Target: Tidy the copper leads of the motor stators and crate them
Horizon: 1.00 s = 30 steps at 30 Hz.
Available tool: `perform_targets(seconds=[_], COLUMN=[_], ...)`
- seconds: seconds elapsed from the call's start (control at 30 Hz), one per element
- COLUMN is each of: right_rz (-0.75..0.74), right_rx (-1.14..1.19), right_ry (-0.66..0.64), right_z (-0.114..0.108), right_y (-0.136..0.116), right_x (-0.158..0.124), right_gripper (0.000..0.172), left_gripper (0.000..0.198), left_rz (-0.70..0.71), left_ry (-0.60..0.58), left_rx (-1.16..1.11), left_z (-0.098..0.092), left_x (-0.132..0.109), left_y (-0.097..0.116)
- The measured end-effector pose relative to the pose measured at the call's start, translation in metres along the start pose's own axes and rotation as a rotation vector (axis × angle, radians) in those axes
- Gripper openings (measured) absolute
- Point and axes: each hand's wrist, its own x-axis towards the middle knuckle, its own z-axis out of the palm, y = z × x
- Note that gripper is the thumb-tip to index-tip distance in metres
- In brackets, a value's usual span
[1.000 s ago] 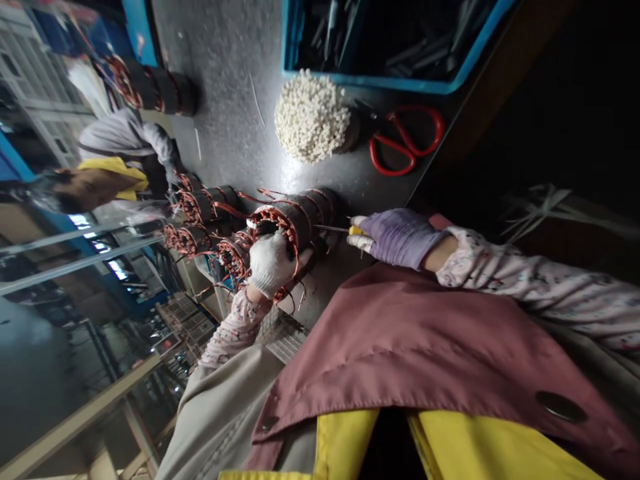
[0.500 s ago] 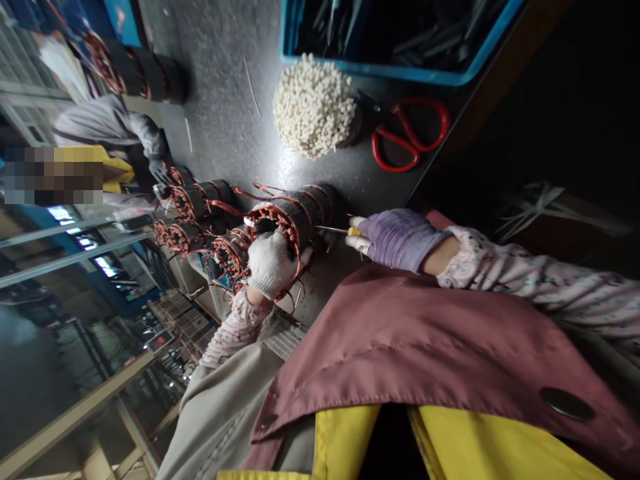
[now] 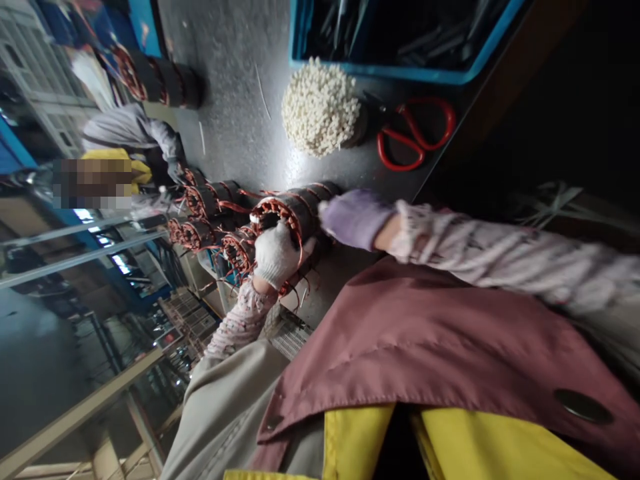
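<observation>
Left hand (image 3: 276,257), white glove: grip closed over the near coil end of the stator (image 3: 300,208), fingers wrapped onto the copper. Right hand (image 3: 354,217), purple glove, motion-blurred, pressed to the stator's right flank; cannot tell how far that grip is open or whether anything is in it.

Stator lying on its side at frame centre, near the edge of the counter (image 3: 235,73). Judged part-way: copper windings seated in the core, loose wire tails sticking out at the near end. More wound stators (image 3: 207,200) in a row at centre-left.

Counter surface dark, speckled, with glare at centre. Bundle of white ties (image 3: 320,107) at upper centre, red scissors (image 3: 416,133) just right of it, blue bin (image 3: 395,70) of dark tools along the top. Co-worker's grey sleeve (image 3: 125,128) at upper left, by the far stators. Dim workshop, with metal frames and racks at lower left.
</observation>
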Motion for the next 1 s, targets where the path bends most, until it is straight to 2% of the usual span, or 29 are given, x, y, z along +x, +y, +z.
perform_targets(seconds=[0.13,0.23,0.47,0.7,0.87,1.0], right_rz=[0.240,0.294,0.238,0.203,0.231,0.169], right_rx=[-0.040,-0.059,-0.098,-0.097,-0.174,-0.225], right_ry=[-0.047,-0.044,-0.116,-0.148,-0.232,-0.261], right_z=[0.017,0.021,0.008,-0.002,-0.024,-0.038], right_y=[0.052,0.072,0.064,0.062,0.053,0.059], right_x=[-0.040,-0.043,-0.015,-0.016,-0.008,0.006], right_gripper=[0.048,0.053,0.053,0.049,0.046,0.044], left_gripper=[0.059,0.057,0.056,0.054,0.054,0.054], left_rz=[0.009,0.029,0.058,0.097,0.118,0.122], left_ry=[0.017,0.018,0.052,0.087,0.068,0.071], left_rx=[0.014,0.018,0.023,-0.032,-0.040,-0.033], left_z=[0.003,0.004,0.006,0.009,0.008,0.008], left_x=[-0.001,-0.002,-0.004,-0.006,-0.005,-0.004], left_y=[-0.001,-0.002,-0.004,-0.006,-0.006,-0.007])
